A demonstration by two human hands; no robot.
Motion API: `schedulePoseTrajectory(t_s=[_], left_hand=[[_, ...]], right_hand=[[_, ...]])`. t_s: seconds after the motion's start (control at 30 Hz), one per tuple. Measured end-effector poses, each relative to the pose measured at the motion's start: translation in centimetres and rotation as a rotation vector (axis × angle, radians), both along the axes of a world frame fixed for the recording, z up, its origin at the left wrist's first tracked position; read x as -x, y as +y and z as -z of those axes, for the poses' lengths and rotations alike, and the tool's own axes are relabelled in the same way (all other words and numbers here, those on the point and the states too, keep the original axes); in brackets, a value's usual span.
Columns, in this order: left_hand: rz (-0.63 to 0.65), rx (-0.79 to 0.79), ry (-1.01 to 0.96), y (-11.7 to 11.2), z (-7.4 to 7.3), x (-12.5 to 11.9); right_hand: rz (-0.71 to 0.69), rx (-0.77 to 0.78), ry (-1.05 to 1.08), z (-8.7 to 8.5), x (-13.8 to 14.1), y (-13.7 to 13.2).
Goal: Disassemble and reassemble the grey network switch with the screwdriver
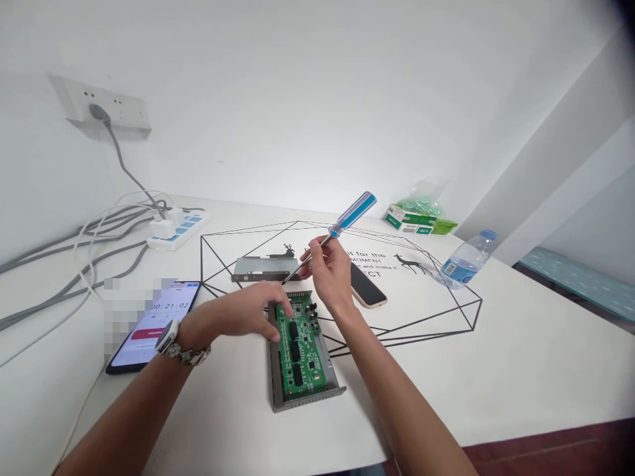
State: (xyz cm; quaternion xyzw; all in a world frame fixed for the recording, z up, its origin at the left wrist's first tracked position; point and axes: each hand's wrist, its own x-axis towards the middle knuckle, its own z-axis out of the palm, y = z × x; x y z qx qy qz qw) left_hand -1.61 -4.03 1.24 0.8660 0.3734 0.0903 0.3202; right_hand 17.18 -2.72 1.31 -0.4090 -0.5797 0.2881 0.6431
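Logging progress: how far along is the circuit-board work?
Done: grey metal cover lies off, behind the grey metal case. In hand: left hand rests on the green circuit board; right hand holds the blue-handled screwdriver, tip by its far edge. Left: board still in the case.

White surface (496,370), black geometric deer print.
On it: power strip (179,228) plus cables (124,215), timer phone (149,330), metal cover (260,268), open metal case (307,398) with green circuit board (302,363), second phone (370,291), green box (411,221), water bottle (464,261) on its side.
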Motion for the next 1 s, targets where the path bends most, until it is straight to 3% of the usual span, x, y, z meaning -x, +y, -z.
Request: schedulePoseTrajectory(t_s=[0.07,0.27,0.53,0.7,0.87,1.0], left_hand=[[0.079,0.065,0.009,-1.0,-0.6,-0.6],[0.075,0.144,0.095,-2.1,-1.0,-0.4],[0.071,-0.012,0.170,-2.2,0.0,-1.5],[0.069,-0.154,0.108,-3.2,0.8,-4.4],[-0.046,-0.287,0.185,-4.7,1.9,-7.7],[-0.147,-0.311,0.112,-4.0,2.2,-7.1]], right_hand=[[0.018,0.001,0.018,-0.2,-0.3,0.1],[0.017,0.009,0.037,-0.4,-1.0,0.4],[0.027,0.010,0.045,-0.3,-1.1,0.4],[0.065,0.008,0.037,-0.5,-1.4,0.4],[0.159,-0.053,-0.007,-0.8,-2.1,0.4],[0.229,-0.083,-0.051,-1.2,-2.4,0.1]])
